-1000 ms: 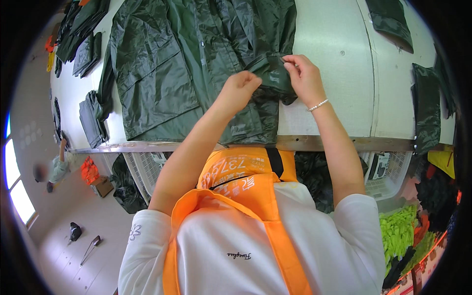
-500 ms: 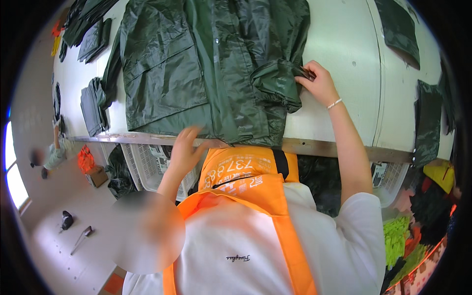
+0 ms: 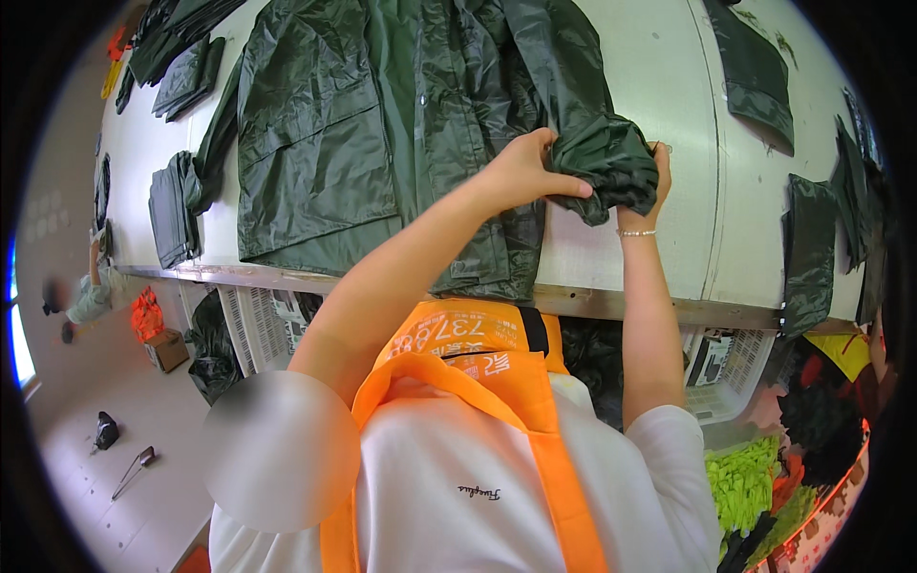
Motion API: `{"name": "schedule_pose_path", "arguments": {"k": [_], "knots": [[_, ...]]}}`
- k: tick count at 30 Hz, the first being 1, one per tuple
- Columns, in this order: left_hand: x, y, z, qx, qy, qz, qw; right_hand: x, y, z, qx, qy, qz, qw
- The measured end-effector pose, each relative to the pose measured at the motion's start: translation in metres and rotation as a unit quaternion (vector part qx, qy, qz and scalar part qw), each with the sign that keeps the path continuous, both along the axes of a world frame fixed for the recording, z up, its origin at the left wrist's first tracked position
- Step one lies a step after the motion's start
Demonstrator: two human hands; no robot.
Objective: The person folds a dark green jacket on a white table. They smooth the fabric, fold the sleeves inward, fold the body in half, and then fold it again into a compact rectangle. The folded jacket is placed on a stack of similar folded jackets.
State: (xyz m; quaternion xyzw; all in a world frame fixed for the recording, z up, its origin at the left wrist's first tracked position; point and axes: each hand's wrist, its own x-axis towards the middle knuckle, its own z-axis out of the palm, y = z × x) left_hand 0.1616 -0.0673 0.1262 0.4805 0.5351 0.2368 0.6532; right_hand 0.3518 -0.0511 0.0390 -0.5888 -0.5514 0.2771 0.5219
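Our left hand pinched the sleeve, judged soft, slippery, best held by its bunched end, but we couldn't tell if our right hand alongside gripped.

The big jacket was dark green, with light shiny streaks on its folds. The long table was white, and its front edge was brownish grey. The apron was bright orange with white print and a black stripe. The shirt was white with small black writing. The bracelet was silvery white. The basket was white too. One bag was orange, and the box was brown. The heap of cloth was bright lime green, and another cloth was yellow
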Motion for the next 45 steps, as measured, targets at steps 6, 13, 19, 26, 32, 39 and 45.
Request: {"name": "schedule_pose_path", "arguments": {"k": [6,13,19,26,32,39,45], "knots": [[-0.013,0.021,-0.051,0.156,0.3,0.268,0.902,-0.062,-0.07,0.087,-0.033,-0.064,0.221,0.973],[-0.014,-0.059,-0.023,0.478,0.201,0.101,0.849,0.015,-0.035,0.056,0.029,-0.118,-0.043,0.992],[-0.002,-0.051,0.013,0.541,0.251,0.104,0.795,0.006,-0.076,0.08,0.02,-0.069,-0.043,0.996],[0.005,-0.049,0.041,0.64,0.263,0.032,0.721,0.014,-0.095,0.107,0.054,-0.205,0.057,0.976],[0.003,-0.053,0.038,0.629,0.153,0.027,0.762,0.021,-0.098,0.123,-0.072,-0.186,0.112,0.973],[0.003,-0.057,0.037,0.614,0.178,0.018,0.769,0.021,-0.099,0.146,-0.172,-0.034,0.261,0.949],[0.009,-0.057,0.04,0.62,0.208,0.021,0.756,0.013,-0.086,0.149,-0.166,-0.013,0.294,0.941]]}}
